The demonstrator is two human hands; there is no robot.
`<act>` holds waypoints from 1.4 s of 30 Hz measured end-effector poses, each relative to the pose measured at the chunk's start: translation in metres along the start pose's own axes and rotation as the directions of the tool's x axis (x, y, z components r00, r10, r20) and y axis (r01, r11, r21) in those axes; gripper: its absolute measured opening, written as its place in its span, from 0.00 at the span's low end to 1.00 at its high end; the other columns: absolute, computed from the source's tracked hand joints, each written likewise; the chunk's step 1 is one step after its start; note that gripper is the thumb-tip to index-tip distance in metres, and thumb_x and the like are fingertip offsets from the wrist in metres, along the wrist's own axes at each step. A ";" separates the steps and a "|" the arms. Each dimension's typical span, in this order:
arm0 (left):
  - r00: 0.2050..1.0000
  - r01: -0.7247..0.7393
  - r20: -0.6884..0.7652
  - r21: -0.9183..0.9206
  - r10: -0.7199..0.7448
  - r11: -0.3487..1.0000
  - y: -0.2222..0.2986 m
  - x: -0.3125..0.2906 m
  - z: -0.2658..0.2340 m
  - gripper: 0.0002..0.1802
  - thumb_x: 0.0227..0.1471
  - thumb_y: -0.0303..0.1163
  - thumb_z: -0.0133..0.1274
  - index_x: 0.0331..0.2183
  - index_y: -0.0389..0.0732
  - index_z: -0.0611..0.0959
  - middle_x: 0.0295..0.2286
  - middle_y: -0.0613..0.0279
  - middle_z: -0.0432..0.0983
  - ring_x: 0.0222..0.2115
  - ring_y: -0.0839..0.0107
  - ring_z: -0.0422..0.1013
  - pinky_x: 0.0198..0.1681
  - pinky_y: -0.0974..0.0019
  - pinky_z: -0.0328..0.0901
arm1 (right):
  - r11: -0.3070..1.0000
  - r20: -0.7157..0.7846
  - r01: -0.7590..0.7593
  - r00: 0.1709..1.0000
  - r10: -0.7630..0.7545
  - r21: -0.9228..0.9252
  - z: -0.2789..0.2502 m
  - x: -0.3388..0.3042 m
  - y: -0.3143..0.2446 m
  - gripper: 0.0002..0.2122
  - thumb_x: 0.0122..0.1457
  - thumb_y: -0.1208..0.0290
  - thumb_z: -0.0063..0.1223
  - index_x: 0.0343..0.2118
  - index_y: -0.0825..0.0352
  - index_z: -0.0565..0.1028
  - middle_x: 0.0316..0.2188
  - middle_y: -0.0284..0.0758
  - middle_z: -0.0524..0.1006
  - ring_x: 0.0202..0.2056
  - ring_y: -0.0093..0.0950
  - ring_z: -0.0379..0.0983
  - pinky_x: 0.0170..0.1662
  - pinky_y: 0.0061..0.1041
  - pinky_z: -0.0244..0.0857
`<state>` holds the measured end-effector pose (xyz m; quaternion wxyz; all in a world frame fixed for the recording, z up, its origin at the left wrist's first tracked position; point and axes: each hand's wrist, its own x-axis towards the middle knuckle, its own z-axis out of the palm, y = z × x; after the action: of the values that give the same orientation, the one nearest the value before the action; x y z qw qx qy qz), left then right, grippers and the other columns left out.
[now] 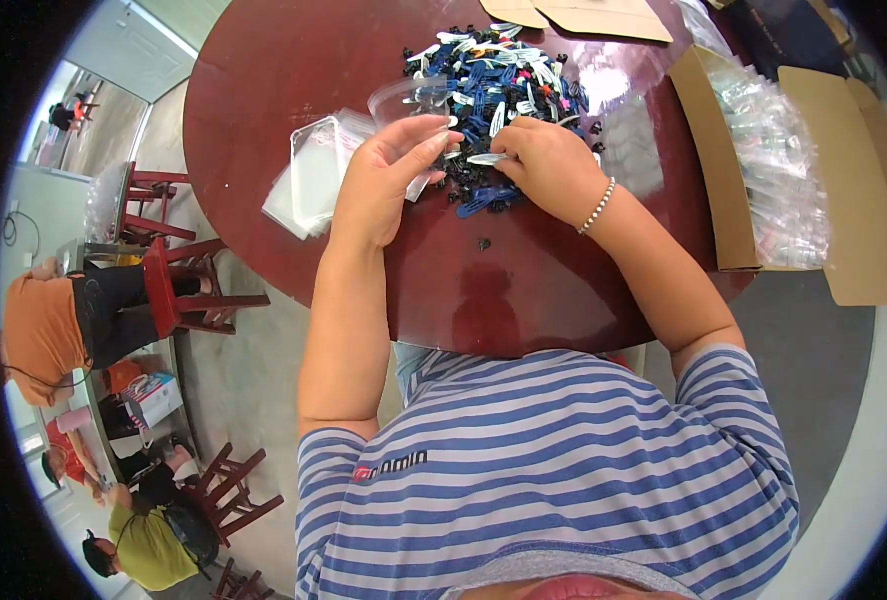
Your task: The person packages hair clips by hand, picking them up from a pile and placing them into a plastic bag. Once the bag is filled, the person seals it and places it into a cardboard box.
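Both hands (383, 175) (553, 165), clips (480, 76) inside table edge (553, 328)

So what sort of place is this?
Probably a small workshop or packing room: a heap of small loose parts on a dark red table, clear bags, and a carton of clear packets.

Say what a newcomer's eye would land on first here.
The heap of small blue, white and black pieces at the top centre of the glossy dark red table stands out first. Then the open cardboard box of clear packets at right. At the heap's near edge, the right hand pinches a white piece.
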<state>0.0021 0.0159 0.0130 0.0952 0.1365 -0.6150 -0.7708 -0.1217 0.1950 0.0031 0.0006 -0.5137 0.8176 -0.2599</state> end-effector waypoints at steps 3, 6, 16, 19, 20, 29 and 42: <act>1.000 -0.001 0.014 0.002 0.001 1.000 -0.001 0.000 -0.001 0.17 0.54 0.35 0.58 0.45 0.40 0.79 0.40 0.60 0.79 0.43 0.73 0.72 0.40 0.72 0.66 | 1.000 0.014 0.024 1.000 -0.024 -0.011 -0.001 0.002 0.002 0.03 0.52 0.73 0.54 0.27 0.65 0.74 0.30 0.37 0.74 0.34 0.40 0.74 0.36 0.37 0.68; 1.000 0.004 0.004 -0.004 -0.004 1.000 -0.002 0.001 -0.002 0.17 0.53 0.35 0.58 0.45 0.40 0.79 0.40 0.59 0.79 0.43 0.73 0.72 0.40 0.71 0.66 | 0.998 -0.016 0.025 1.000 -0.024 0.058 -0.004 0.000 0.001 0.04 0.52 0.73 0.55 0.26 0.66 0.73 0.28 0.39 0.75 0.33 0.41 0.74 0.35 0.36 0.68; 0.999 0.000 0.053 0.054 -0.002 0.999 -0.001 -0.002 0.001 0.19 0.53 0.30 0.58 0.47 0.37 0.78 0.39 0.60 0.79 0.40 0.76 0.72 0.40 0.74 0.66 | 0.950 -0.269 0.161 0.959 -0.087 0.269 -0.059 0.016 -0.032 0.06 0.51 0.75 0.60 0.31 0.67 0.75 0.22 0.35 0.74 0.19 0.25 0.67 0.25 0.23 0.62; 0.993 0.011 0.116 0.094 -0.022 0.996 0.002 -0.004 0.005 0.20 0.51 0.28 0.60 0.46 0.36 0.77 0.39 0.60 0.78 0.41 0.76 0.72 0.39 0.74 0.66 | 0.927 -0.308 0.319 0.918 -0.250 0.199 -0.056 0.029 -0.035 0.07 0.50 0.76 0.59 0.32 0.68 0.76 0.23 0.35 0.74 0.21 0.27 0.70 0.27 0.24 0.65; 0.987 -0.002 0.160 0.094 -0.014 0.996 0.001 -0.005 0.006 0.20 0.50 0.27 0.59 0.47 0.37 0.77 0.39 0.60 0.79 0.41 0.74 0.72 0.40 0.72 0.66 | 0.926 -0.321 0.346 0.903 -0.286 0.150 -0.053 0.032 -0.035 0.07 0.50 0.76 0.59 0.32 0.68 0.76 0.24 0.36 0.75 0.22 0.27 0.72 0.27 0.24 0.66; 0.946 0.137 0.317 -0.184 -0.073 0.973 0.009 -0.007 0.000 0.25 0.47 0.22 0.59 0.49 0.36 0.75 0.42 0.54 0.77 0.44 0.68 0.74 0.44 0.69 0.69 | 0.902 -0.414 0.231 0.908 -0.066 0.363 -0.045 0.035 -0.036 0.12 0.52 0.72 0.60 0.40 0.69 0.77 0.35 0.34 0.78 0.29 0.23 0.76 0.34 0.23 0.71; 0.945 0.157 0.293 -0.011 -0.147 0.988 0.003 -0.003 -0.001 0.26 0.52 0.28 0.56 0.53 0.37 0.72 0.46 0.55 0.75 0.44 0.69 0.73 0.43 0.73 0.70 | 0.958 -0.173 -0.091 0.975 0.142 0.271 -0.083 0.016 0.012 0.06 0.55 0.72 0.60 0.31 0.71 0.80 0.23 0.26 0.77 0.26 0.12 0.68 0.30 0.14 0.62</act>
<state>0.0053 0.0159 0.0158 -0.0536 0.0668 -0.5967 -0.7979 -0.1618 0.2208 0.0735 0.0052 -0.4327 0.8013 -0.4131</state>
